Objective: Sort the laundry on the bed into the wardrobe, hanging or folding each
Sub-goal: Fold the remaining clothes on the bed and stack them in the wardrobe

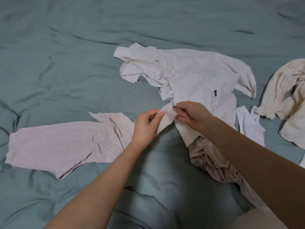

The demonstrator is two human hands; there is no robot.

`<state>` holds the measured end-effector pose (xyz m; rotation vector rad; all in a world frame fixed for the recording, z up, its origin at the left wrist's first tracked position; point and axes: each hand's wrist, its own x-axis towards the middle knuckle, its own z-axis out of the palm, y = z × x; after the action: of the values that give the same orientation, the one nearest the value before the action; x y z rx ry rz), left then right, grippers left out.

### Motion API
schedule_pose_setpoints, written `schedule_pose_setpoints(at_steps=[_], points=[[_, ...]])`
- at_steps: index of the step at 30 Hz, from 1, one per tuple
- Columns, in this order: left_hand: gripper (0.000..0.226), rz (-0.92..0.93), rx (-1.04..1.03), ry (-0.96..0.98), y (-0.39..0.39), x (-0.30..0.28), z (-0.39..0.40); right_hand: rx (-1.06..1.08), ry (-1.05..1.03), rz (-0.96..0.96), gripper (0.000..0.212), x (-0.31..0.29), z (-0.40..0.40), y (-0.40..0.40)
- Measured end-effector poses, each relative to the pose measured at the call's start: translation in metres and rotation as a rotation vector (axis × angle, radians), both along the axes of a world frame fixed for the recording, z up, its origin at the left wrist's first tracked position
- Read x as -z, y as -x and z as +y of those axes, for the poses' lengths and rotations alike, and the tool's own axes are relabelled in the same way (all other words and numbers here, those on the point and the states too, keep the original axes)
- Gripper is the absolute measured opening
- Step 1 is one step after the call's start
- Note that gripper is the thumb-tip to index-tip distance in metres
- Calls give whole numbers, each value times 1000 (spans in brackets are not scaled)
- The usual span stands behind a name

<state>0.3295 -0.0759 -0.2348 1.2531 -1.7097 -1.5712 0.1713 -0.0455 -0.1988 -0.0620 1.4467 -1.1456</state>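
Laundry lies scattered on the teal bed (66,63), seen from the single head view. Both hands meet over a small pale cloth piece (166,119): the left hand (146,124) pinches its near edge between thumb and fingers, and the right hand (191,116) pinches the far edge, its grip closed on the fabric; a small dark thing shows at the fingertips, too small to make out. I judge the step in hand to be picking out and straightening one item before folding it. The next move likely calls for lifting it free of the white shirt (194,76) it overlaps, then squaring its edges. Around it: a pink floral garment (62,142) flat to the left, a tan bunched garment (212,164) under the right forearm, a small white piece (250,124), and a cream ruffled garment (288,83) at the right edge. The wardrobe is not in view
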Motion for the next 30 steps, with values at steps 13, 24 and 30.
schedule_pose_setpoints(at_steps=[13, 24, 30], points=[[35, 30, -62, -354, 0, -19, -38, -612, 576, 950, 46, -6, 10, -2], [35, -31, -72, -340, 1, -10, -52, -461, 475, 716, 23, -10, 11, 4], [38, -70, 92, -87, 18, -24, -60, -444, 393, 595, 35, -25, 14, 17]])
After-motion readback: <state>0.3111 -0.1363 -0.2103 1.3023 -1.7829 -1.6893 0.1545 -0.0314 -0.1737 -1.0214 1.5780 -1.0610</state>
